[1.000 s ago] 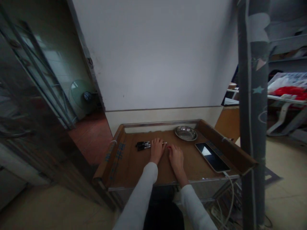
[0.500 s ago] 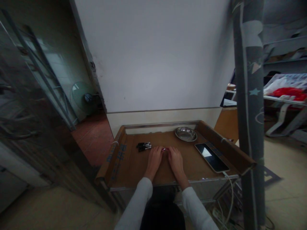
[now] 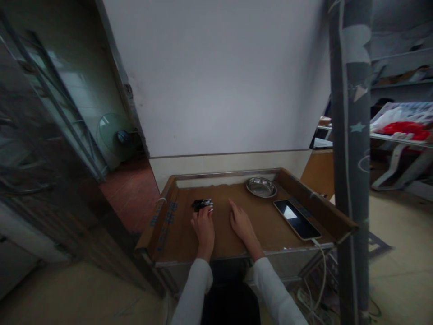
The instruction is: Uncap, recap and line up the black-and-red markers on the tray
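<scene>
Several black marker pens (image 3: 200,203) with pale lettering lie side by side on the cardboard at the left of the table. My left hand (image 3: 204,225) is at their near side, fingers bent down and closed on the nearest pen, mostly hidden under them. Farther right, my right hand (image 3: 241,221) rests over bare cardboard with its fingers stretched forward and nothing visible in it. The red item seen earlier does not show clearly.
Brown cardboard (image 3: 223,243) with raised side edges covers the small table. A round metal dish (image 3: 261,187) sits at the back right, and a phone (image 3: 297,220) with a white cable (image 3: 325,271) lies at the right. A wrapped grey post (image 3: 350,180) stands close by.
My hands were together around a small red item at mid-table. Now the left has moved left to the pens, and the right stays near the middle with its fingers extended.
</scene>
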### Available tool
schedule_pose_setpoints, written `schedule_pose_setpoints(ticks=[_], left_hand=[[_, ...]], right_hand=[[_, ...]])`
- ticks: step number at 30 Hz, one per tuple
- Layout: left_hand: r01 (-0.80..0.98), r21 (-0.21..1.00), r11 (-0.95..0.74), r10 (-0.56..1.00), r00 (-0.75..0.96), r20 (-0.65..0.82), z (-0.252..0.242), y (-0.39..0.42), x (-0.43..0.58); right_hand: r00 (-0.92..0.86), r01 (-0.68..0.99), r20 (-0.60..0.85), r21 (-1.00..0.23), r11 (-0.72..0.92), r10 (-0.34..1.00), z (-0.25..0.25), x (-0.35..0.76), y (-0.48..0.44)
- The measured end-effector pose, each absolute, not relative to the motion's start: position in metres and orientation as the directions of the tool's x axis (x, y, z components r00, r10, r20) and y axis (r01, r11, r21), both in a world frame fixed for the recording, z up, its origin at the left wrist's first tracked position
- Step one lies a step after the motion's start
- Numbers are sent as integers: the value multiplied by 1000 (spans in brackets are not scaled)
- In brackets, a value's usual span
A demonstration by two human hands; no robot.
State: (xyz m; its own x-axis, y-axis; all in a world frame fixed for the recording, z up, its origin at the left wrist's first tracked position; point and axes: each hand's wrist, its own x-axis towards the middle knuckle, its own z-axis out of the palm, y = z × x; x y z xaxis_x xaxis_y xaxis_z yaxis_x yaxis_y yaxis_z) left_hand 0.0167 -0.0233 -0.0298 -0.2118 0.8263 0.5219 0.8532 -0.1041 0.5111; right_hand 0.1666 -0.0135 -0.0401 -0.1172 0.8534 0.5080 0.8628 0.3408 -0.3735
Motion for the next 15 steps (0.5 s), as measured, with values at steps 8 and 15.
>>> schedule_pose_setpoints(ticks=[8,15], left_hand=[[842,527,-112,847,-197,495,-38,1,23],[784,427,-450,855,240,460,-31,-12,30]], right_hand=[[-11,958,443,-251,136,896,-50,170,-11],[-19,964,443,-229,133,896,-55,171,-11]])
